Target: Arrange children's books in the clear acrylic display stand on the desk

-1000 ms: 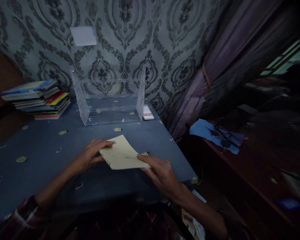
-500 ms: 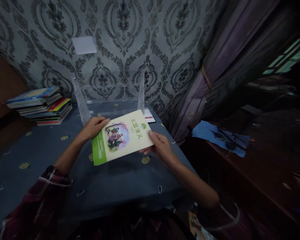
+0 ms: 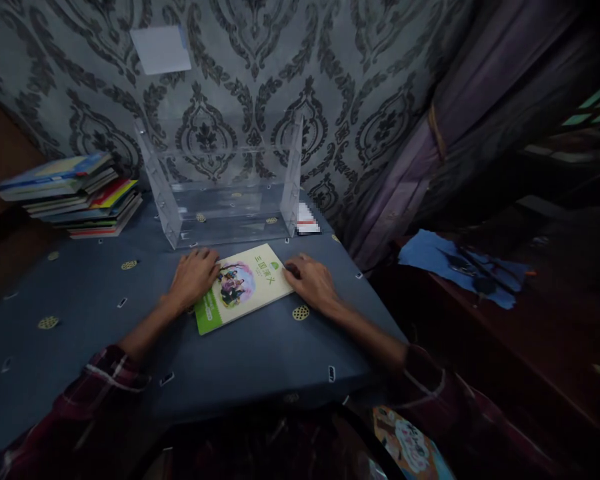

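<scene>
A cream and green book (image 3: 243, 287) with a round painted picture of people and green lettering on its cover lies at a slant on the dark blue tablecloth. My left hand (image 3: 194, 277) covers its left end, fingers bent against the upper edge. At the right end, my right hand (image 3: 310, 280) has its thumb against the book's edge and its fingers curled. Just beyond the book stands a clear plastic rack (image 3: 220, 230) with upright side panels. Some of my fingertips are hidden.
A stack of books (image 3: 75, 200) sits at the table's left back. Behind the rack's right side lies a white and red item (image 3: 307, 223), partly blurred out. A blue cloth (image 3: 430, 257) with dark objects rests on a surface at right. A colourful book (image 3: 405, 443) shows below the table edge.
The book has come down from a raised, tilted position to the tabletop, with both hands still at its ends. My view has tipped downward slightly, showing more of the clear rack.
</scene>
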Demonstrator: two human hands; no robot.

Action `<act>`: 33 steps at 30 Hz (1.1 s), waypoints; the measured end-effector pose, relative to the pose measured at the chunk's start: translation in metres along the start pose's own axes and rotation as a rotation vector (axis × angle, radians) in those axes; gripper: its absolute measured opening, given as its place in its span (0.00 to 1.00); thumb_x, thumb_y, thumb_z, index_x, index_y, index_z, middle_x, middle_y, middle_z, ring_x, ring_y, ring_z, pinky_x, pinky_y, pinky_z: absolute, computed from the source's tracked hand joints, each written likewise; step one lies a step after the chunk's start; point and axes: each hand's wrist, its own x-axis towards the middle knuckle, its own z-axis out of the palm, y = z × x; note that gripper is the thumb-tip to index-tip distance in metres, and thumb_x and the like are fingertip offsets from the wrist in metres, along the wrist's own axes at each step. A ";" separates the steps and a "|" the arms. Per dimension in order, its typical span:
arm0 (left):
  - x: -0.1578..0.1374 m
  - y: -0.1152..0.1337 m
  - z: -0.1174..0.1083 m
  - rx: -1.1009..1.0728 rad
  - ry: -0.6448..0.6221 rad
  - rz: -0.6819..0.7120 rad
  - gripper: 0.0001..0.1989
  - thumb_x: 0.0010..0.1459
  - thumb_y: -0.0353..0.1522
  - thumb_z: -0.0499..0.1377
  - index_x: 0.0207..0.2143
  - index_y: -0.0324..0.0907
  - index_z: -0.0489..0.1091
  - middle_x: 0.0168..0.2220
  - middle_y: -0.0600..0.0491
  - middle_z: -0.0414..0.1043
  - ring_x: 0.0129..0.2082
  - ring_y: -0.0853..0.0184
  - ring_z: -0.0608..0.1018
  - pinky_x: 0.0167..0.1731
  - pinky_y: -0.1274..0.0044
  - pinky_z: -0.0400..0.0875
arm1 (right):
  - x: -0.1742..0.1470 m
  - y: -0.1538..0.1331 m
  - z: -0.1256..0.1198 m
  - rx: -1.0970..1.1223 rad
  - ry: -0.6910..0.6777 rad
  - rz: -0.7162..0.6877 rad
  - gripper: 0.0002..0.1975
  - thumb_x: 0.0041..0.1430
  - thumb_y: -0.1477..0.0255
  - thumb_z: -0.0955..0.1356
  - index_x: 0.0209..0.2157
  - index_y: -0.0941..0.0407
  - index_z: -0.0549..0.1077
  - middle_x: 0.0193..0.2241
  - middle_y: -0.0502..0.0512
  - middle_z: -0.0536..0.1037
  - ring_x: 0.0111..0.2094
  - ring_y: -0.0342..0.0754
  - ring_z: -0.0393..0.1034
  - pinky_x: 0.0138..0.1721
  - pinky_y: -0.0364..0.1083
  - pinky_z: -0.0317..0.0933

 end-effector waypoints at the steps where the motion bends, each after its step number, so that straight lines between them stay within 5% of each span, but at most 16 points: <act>1: 0.000 0.008 0.000 -0.015 0.006 0.040 0.12 0.69 0.35 0.50 0.46 0.41 0.72 0.47 0.42 0.74 0.49 0.53 0.74 0.47 0.64 0.68 | 0.006 -0.002 0.003 0.013 -0.009 -0.076 0.14 0.66 0.71 0.65 0.48 0.57 0.79 0.45 0.62 0.81 0.48 0.55 0.76 0.48 0.50 0.68; 5: 0.000 0.041 0.014 -0.143 0.028 0.270 0.12 0.70 0.36 0.52 0.50 0.42 0.70 0.50 0.44 0.74 0.52 0.56 0.74 0.53 0.64 0.68 | 0.037 0.000 0.027 0.165 -0.135 -0.372 0.21 0.69 0.73 0.62 0.61 0.56 0.71 0.59 0.63 0.75 0.62 0.55 0.68 0.63 0.57 0.62; 9: -0.002 0.056 0.032 -0.149 0.096 0.357 0.16 0.71 0.36 0.52 0.56 0.40 0.67 0.61 0.41 0.69 0.62 0.55 0.70 0.61 0.61 0.63 | 0.055 0.015 0.050 0.177 -0.163 -0.355 0.23 0.72 0.68 0.59 0.65 0.54 0.67 0.67 0.61 0.68 0.69 0.55 0.59 0.69 0.63 0.53; 14: -0.005 0.056 0.036 -0.154 0.098 0.346 0.17 0.72 0.37 0.50 0.56 0.40 0.68 0.62 0.40 0.69 0.64 0.54 0.69 0.62 0.58 0.62 | 0.054 0.030 0.056 0.181 -0.113 -0.340 0.23 0.74 0.69 0.57 0.66 0.53 0.66 0.68 0.60 0.65 0.71 0.53 0.55 0.70 0.65 0.49; 21: -0.004 0.056 0.033 -0.148 0.081 0.347 0.22 0.71 0.44 0.52 0.58 0.39 0.68 0.62 0.39 0.69 0.64 0.52 0.68 0.63 0.57 0.63 | 0.068 0.048 0.050 0.334 -0.117 -0.451 0.23 0.71 0.75 0.59 0.63 0.52 0.70 0.63 0.57 0.73 0.67 0.51 0.63 0.68 0.61 0.57; 27: -0.009 0.060 0.035 -0.113 0.057 0.390 0.36 0.63 0.57 0.54 0.62 0.42 0.65 0.65 0.40 0.67 0.66 0.46 0.66 0.64 0.51 0.59 | 0.067 0.053 0.045 0.477 -0.061 -0.425 0.19 0.68 0.76 0.62 0.56 0.53 0.76 0.58 0.58 0.78 0.60 0.51 0.72 0.63 0.56 0.63; 33: -0.013 0.068 0.033 -0.082 0.022 0.415 0.31 0.66 0.49 0.57 0.64 0.41 0.64 0.66 0.40 0.65 0.68 0.46 0.63 0.66 0.50 0.56 | 0.061 0.049 0.032 0.531 -0.039 -0.290 0.16 0.63 0.76 0.64 0.47 0.55 0.82 0.44 0.56 0.85 0.44 0.49 0.79 0.50 0.52 0.71</act>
